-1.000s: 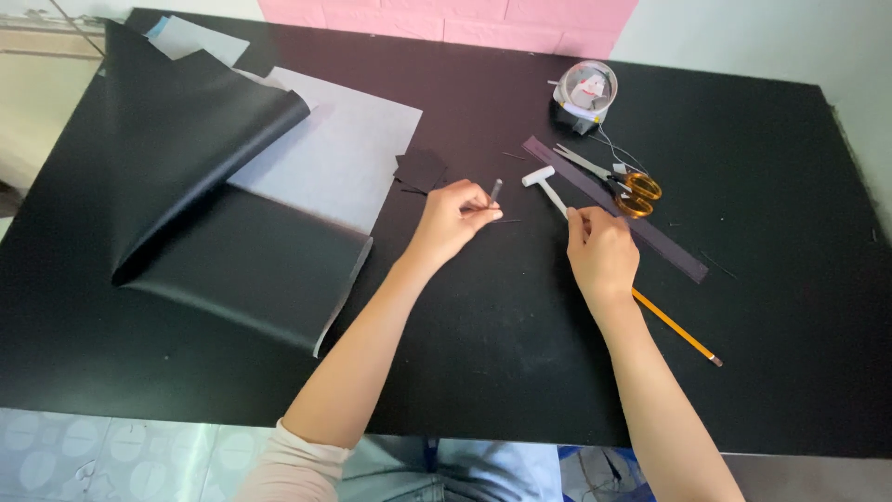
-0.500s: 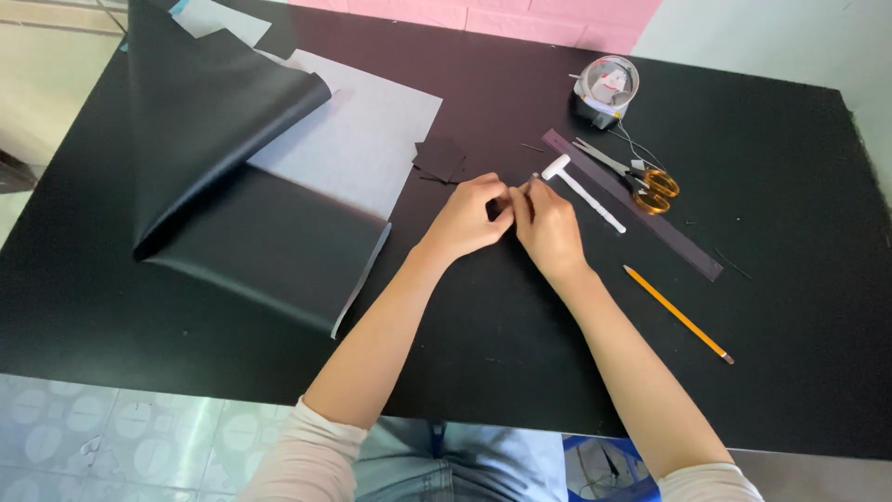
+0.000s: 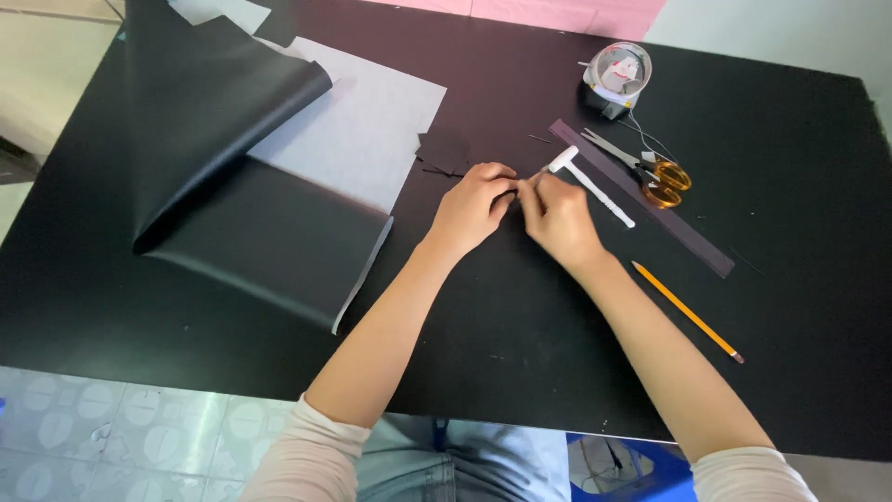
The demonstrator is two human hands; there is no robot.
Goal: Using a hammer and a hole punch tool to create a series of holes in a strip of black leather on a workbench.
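Centrally, on the black table [image 3: 818, 186]: left hand [image 3: 472, 209] and right hand [image 3: 556, 216] brought together, fingertips meeting and pinched on something small between them, too hidden to identify. Just behind the left knuckles, a small dark cut-out piece [image 3: 444, 151], lying flat, apparently apart from the hand. Just beyond the right hand, a white T-headed tool [image 3: 589, 182], angled across the table, its head near the fingertips; contact unclear. Farther right, parallel to that tool, a long dark strip [image 3: 650, 203], and across it orange-handled scissors [image 3: 648, 168], blades closed. Behind those, a round tape dispenser [image 3: 616, 74] with a thin thread trailing toward the scissors. Near the right forearm, a yellow pencil [image 3: 688, 312], lying diagonally, not touched. To the left, well apart from the hands, a large black sheet [image 3: 260, 232] with pale grey backing, one corner curled over into a loose roll [image 3: 204, 112].
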